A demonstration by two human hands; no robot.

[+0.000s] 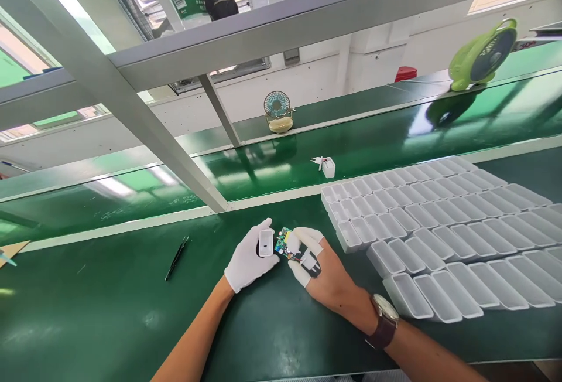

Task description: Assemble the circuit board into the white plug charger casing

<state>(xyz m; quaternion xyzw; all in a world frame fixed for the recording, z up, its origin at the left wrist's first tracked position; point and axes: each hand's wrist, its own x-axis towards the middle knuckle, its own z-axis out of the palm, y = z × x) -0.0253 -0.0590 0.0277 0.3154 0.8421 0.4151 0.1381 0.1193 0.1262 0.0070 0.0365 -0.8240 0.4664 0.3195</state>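
This is a factory assembly line. A long green conveyor belt (373, 142) runs past the green bench (109, 311), under a metal frame (272, 30). Rows of white plastic trays (439, 235) crowd the bench.

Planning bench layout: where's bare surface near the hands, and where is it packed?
Bare: green bench between black pen and left hand, also in front of both forearms. Crowded: white trays fill everything beyond right hand.
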